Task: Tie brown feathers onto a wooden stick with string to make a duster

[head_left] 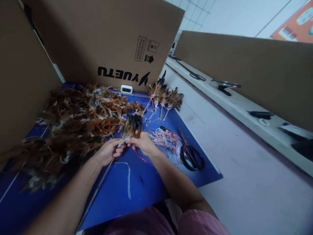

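Note:
Both my hands meet near the middle of the blue mat (pixel 151 182). My left hand (pixel 112 150) is closed around a thin stick (pixel 104 178) just below its feathered end. At that end, my right hand (pixel 141 143) pinches the base of a bundle of brown and black feathers (pixel 132 125). Pale wrapping shows between the two hands, and a red string (pixel 141 158) trails below my right hand. The stick runs down toward the lower left edge of the view. A curved clear strip (pixel 128 179) lies on the mat below the hands.
Brown feather piles (pixel 80 127) cover the left side. Black-handled scissors (pixel 192 156) lie right of tangled pink and white strings (pixel 166 138). Finished-looking feather bundles (pixel 173 98), a small white display device (pixel 126 89) and a large cardboard box (pixel 110 39) stand behind.

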A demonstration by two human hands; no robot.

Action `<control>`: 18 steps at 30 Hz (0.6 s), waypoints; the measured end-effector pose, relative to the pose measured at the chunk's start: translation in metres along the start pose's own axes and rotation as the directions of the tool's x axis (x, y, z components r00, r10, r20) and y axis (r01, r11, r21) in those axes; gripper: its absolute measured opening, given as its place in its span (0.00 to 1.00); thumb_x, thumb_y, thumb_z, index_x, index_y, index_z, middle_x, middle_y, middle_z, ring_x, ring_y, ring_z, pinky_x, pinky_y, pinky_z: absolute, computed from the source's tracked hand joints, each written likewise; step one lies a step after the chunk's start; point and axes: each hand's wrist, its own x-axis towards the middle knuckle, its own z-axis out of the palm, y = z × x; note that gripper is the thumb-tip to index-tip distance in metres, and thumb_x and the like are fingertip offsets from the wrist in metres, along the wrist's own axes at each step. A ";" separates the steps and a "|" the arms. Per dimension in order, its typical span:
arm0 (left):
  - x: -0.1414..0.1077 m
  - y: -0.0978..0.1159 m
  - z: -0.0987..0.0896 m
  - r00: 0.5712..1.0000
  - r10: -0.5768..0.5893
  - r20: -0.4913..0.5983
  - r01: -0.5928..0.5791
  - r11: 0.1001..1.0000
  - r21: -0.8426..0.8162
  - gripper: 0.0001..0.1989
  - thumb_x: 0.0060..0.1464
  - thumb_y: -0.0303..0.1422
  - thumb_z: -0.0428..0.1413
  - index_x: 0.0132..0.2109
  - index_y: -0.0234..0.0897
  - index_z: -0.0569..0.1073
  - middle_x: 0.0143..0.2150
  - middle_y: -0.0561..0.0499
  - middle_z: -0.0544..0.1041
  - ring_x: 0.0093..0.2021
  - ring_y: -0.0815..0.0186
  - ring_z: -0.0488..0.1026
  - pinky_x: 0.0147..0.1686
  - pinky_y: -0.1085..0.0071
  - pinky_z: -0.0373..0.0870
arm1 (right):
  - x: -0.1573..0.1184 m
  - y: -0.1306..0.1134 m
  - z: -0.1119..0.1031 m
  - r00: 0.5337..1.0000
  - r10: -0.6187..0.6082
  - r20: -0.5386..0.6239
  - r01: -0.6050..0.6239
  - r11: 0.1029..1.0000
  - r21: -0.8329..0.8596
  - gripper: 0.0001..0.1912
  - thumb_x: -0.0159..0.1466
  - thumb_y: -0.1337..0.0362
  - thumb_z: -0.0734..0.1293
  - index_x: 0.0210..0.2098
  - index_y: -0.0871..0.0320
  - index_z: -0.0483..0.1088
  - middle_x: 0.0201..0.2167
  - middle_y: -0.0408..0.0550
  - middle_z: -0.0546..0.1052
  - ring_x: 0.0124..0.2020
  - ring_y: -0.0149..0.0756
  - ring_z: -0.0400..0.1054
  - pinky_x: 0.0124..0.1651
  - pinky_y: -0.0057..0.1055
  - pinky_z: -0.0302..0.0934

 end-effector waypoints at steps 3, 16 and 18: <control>0.000 0.000 0.001 1.000 -0.008 -0.010 0.008 1.000 -0.015 0.05 0.49 0.27 0.53 0.30 0.28 0.70 0.23 0.54 0.60 0.17 0.80 0.48 0.12 0.83 0.41 | 0.000 -0.001 -0.004 1.000 0.012 0.003 -0.012 0.999 -0.033 0.09 0.44 0.65 0.72 0.23 0.64 0.70 0.18 0.44 0.73 0.18 0.28 0.66 0.15 0.21 0.56; -0.001 -0.004 0.012 0.983 0.056 -0.173 -0.021 0.980 0.196 0.05 0.43 0.30 0.53 0.28 0.30 0.68 0.22 0.55 0.62 0.17 0.80 0.49 0.14 0.82 0.38 | 0.005 0.011 -0.003 0.996 -0.076 -0.043 0.057 0.938 -0.342 0.05 0.49 0.66 0.68 0.25 0.62 0.70 0.16 0.40 0.71 0.13 0.25 0.61 0.15 0.21 0.56; -0.001 -0.006 0.014 0.976 0.073 -0.205 -0.027 0.976 0.217 0.06 0.42 0.31 0.53 0.28 0.31 0.68 0.22 0.55 0.63 0.17 0.79 0.51 0.14 0.82 0.39 | 0.006 0.012 -0.003 0.996 -0.071 -0.062 0.043 0.929 -0.367 0.05 0.49 0.66 0.67 0.26 0.62 0.71 0.16 0.40 0.71 0.13 0.25 0.62 0.15 0.21 0.57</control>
